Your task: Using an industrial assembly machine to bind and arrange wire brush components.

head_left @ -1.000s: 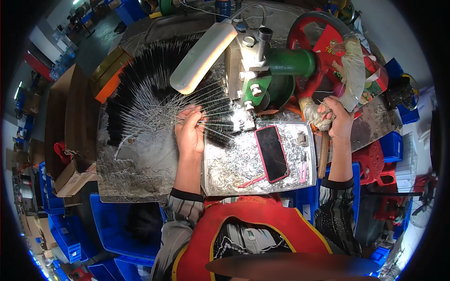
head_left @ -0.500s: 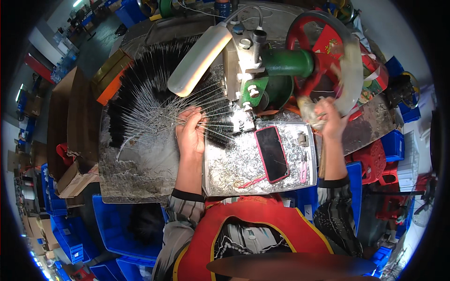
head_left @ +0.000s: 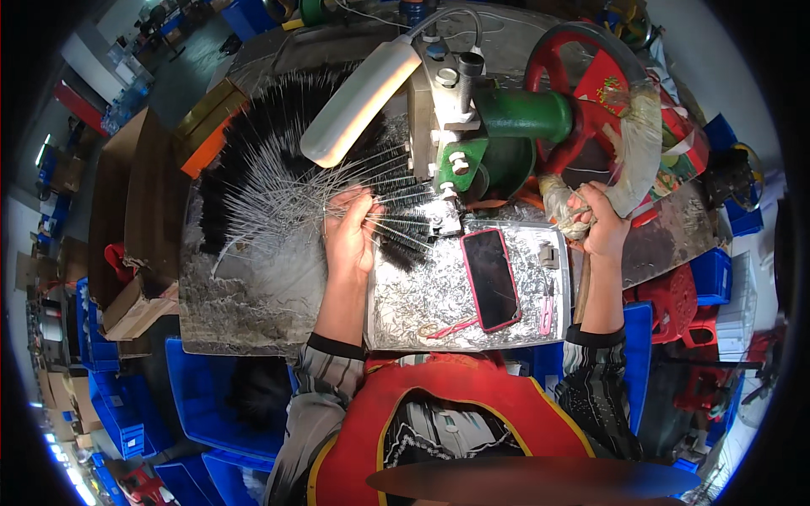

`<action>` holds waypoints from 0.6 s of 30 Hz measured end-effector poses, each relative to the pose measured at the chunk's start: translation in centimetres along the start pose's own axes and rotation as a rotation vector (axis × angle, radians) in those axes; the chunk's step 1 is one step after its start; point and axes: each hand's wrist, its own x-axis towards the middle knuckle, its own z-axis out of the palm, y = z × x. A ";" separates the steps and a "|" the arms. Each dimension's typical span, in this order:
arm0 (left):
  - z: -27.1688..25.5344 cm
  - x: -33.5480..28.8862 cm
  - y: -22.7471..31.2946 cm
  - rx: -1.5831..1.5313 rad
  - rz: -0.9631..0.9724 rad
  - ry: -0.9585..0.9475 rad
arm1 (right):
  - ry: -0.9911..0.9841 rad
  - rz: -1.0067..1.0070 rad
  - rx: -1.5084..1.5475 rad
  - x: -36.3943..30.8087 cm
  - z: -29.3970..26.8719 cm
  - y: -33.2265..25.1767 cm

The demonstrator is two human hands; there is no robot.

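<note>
My left hand (head_left: 348, 232) is closed around the bare wire stems of several thin twisted-wire brushes (head_left: 399, 199). Their black bristled ends fan out toward the lower front of a green hand-cranked machine (head_left: 523, 115). Beyond that hand a large heap of similar brushes (head_left: 261, 190) spreads over the bench, silver stems facing me and black bristles outward. At the machine's right, my right hand (head_left: 602, 221) grips the near part of the red handwheel (head_left: 582, 139), where its rim is wrapped in pale, worn material. Just where the brush tips meet the machine is lost in glare.
A white lamp (head_left: 361, 101) hangs over the brushes. Before the machine lies a silvery tray (head_left: 422, 295) with a pink-edged phone (head_left: 490, 280), a small pink-handled tool (head_left: 546, 314) and a metal block (head_left: 548, 255). Cardboard boxes (head_left: 148, 211) stand left; blue bins (head_left: 198, 405) sit below the bench.
The handwheel has gone from blurred motion to a sharp view, with my right hand still on its wrapped rim. My left hand keeps its brushes in nearly the same place. The whole view has shifted slightly.
</note>
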 end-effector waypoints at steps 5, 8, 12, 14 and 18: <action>-0.3 -0.3 0.1 0.004 0.004 0.022 | -0.087 -0.093 0.000 -0.1 0.1 1.3; -0.4 0.0 -0.4 -0.027 0.026 -0.005 | -0.139 -0.124 -0.032 0.3 -0.4 1.3; -0.9 0.0 -0.3 -0.046 0.044 -0.011 | 0.056 0.058 -0.063 0.0 1.1 -3.0; -1.0 0.1 -0.4 -0.044 0.042 0.006 | -0.094 0.070 -0.126 0.5 1.1 -4.7; -0.8 0.0 -0.4 -0.075 0.055 -0.005 | -0.084 0.061 -0.124 0.7 0.9 -4.6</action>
